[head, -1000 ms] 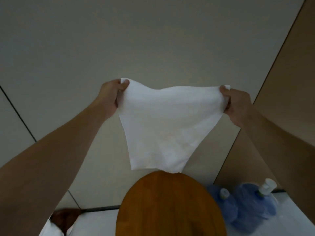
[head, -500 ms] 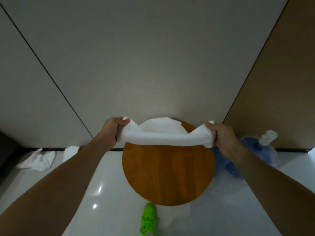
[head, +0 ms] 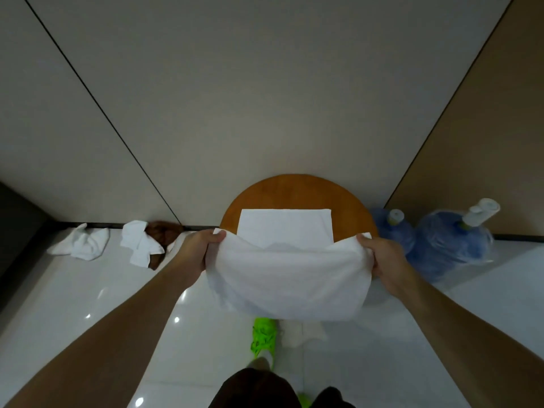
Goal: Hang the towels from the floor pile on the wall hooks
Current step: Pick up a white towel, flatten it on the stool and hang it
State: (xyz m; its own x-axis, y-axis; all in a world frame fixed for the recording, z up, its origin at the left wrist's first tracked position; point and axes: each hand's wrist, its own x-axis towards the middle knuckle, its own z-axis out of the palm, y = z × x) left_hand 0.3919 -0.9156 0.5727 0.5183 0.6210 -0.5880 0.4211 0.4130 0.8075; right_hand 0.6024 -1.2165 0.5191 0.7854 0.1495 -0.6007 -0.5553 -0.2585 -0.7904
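I hold a white towel (head: 290,278) stretched between both hands over a round wooden table (head: 347,198). My left hand (head: 200,248) grips its left corner and my right hand (head: 382,260) grips its right corner. The towel's far part lies flat on the tabletop while the near part hangs down over the front edge. More towels lie on the floor by the wall at left: a crumpled white one (head: 81,241), another white one (head: 141,242) and a brown one (head: 162,231) under it. No wall hooks show in view.
Two blue water jugs (head: 447,240) stand on the floor right of the table. Beige wall panels rise behind, with a brown panel at right. My green shoe (head: 263,340) rests on the glossy white floor beneath the towel.
The towel came down from in front of the wall onto the table, and its near part now drapes toward me. My view tilted downward.
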